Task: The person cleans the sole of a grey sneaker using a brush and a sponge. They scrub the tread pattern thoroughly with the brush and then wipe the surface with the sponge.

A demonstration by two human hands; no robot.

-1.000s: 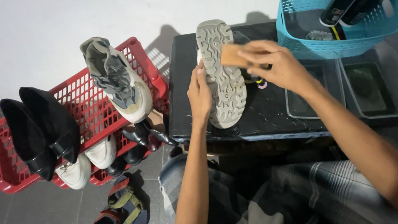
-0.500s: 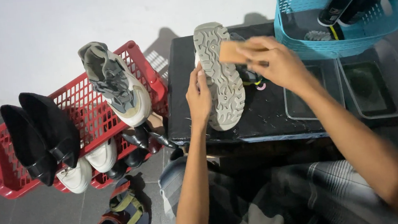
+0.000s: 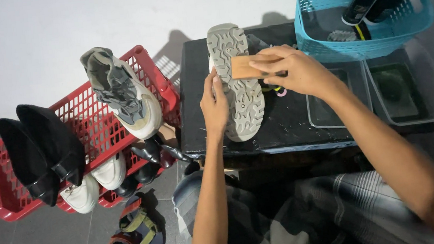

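**Q:** Grey rubber, is that what you have in front of you?

**Me:** Yes, a grey shoe (image 3: 237,81), sole up, lying on a black table (image 3: 290,121) close to its left side. My left hand (image 3: 214,104) is pressed flat against the shoe's left edge, fingers together, which I judge keeps it from sliding. My right hand (image 3: 291,71) is closed around a small tan wooden brush block (image 3: 246,67), holding it on the upper part of the sole.

**Q:** What lies around it?

**Me:** Just right of the shoe, two clear shallow trays (image 3: 382,97) sit on the table; one holds something dark. Behind them stands a blue plastic basket (image 3: 365,17) with dark spray cans leaning in it. Left of the table is a red plastic rack (image 3: 97,132), tilted, with a matching grey sneaker (image 3: 123,93) resting on top, black boots (image 3: 41,148) at its left end, and white shoes (image 3: 96,182) below. Strappy sandals (image 3: 133,236) lie on the grey tiled floor. My checked shorts (image 3: 340,210) show beneath.
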